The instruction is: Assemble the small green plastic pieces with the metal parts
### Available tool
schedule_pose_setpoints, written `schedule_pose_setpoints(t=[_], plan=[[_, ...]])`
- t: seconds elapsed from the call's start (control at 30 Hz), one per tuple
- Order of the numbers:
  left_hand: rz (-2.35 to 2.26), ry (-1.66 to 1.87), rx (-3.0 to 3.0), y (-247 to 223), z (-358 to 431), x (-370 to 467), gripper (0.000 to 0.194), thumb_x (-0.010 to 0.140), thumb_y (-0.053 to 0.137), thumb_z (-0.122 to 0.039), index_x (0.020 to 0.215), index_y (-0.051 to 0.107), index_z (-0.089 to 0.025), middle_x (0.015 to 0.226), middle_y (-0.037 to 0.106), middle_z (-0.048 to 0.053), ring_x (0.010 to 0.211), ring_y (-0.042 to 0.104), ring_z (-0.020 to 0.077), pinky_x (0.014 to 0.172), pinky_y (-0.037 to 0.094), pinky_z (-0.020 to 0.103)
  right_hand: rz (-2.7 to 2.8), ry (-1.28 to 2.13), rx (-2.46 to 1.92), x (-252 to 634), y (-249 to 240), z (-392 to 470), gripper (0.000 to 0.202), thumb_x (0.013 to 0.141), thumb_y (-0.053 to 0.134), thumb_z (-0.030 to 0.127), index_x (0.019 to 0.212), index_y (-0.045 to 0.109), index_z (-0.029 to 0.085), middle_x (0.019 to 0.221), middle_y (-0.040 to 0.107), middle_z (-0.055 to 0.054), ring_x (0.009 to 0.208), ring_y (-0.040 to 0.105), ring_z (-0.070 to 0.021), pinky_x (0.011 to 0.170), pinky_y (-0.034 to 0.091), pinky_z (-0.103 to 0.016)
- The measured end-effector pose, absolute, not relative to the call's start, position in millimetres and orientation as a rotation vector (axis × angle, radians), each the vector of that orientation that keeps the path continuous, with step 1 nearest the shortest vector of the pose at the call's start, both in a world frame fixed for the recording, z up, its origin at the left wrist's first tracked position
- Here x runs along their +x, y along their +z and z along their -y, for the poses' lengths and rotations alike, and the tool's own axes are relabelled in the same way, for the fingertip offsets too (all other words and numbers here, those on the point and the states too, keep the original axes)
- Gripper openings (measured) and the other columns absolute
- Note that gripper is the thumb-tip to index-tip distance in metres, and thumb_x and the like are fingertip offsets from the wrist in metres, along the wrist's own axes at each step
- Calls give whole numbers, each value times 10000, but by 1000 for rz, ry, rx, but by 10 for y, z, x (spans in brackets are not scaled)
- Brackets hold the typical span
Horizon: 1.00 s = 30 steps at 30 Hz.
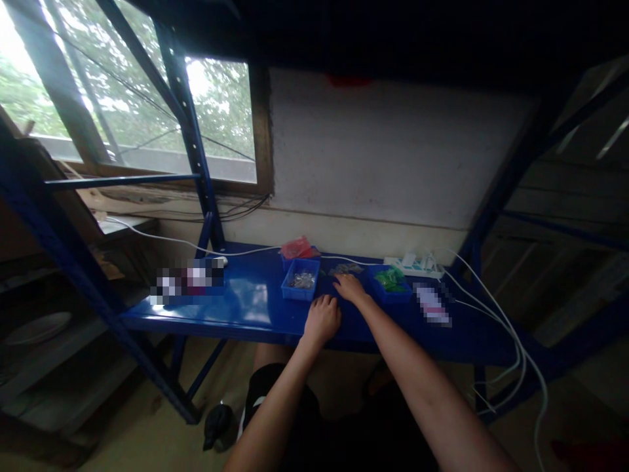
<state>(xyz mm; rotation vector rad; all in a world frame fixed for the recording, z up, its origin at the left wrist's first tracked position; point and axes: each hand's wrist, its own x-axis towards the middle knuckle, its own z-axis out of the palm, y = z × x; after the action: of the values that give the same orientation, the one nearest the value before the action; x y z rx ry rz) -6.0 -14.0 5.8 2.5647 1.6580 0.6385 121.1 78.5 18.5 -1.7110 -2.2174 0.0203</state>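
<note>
My left hand (323,318) rests at the front of the blue table (250,298), its fingers curled under; whatever they may hold is hidden. Just beyond it sits a blue bin (298,292) with small, shiny, clear-looking pieces (302,280) inside. My right hand (350,287) reaches farther in, fingers stretched out to the left and a little apart. It is at the near edge of a loose pile of small greyish pieces (346,269) on the tabletop. The pieces are too small to name.
Behind the near bin, red plastic packets (296,248) lie in another bin. Right of my hand, a blue bin (389,293) holds green packets (390,279). A white power strip (415,265) with cables stands behind it. Blurred-out items lie at both sides. Blue rack posts (194,144) frame the table.
</note>
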Motion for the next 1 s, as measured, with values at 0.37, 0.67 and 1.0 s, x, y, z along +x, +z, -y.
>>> schedule_pose_setpoints(t=[0.37, 0.67, 1.0], plan=[[-1676, 604, 2536, 70, 126, -66, 233, 906, 389, -217, 1029, 581, -168, 1068, 604, 112, 1067, 540, 239, 935, 395, 366, 2189, -9, -1679, 1203, 278, -635, 220, 809, 514, 93, 968, 645, 171, 954, 705, -132, 948, 655, -256, 816, 477, -338], [-1665, 706, 2548, 42, 96, -87, 372, 932, 396, -382, 1220, 473, -158, 1138, 605, 128, 1088, 552, 250, 920, 404, 348, 1597, 640, -1250, 1449, -101, -59, 189, 795, 506, 250, 947, 600, 190, 756, 696, -24, 687, 667, -173, 621, 522, -271], [-1472, 761, 2341, 38, 19, -175, 155, 943, 368, -289, 907, 490, -200, 906, 643, 50, 900, 610, 186, 736, 420, 259, 1595, 745, -1206, 1441, -68, -30, 190, 752, 574, 316, 876, 632, 184, 841, 701, -55, 796, 659, -193, 712, 512, -309]])
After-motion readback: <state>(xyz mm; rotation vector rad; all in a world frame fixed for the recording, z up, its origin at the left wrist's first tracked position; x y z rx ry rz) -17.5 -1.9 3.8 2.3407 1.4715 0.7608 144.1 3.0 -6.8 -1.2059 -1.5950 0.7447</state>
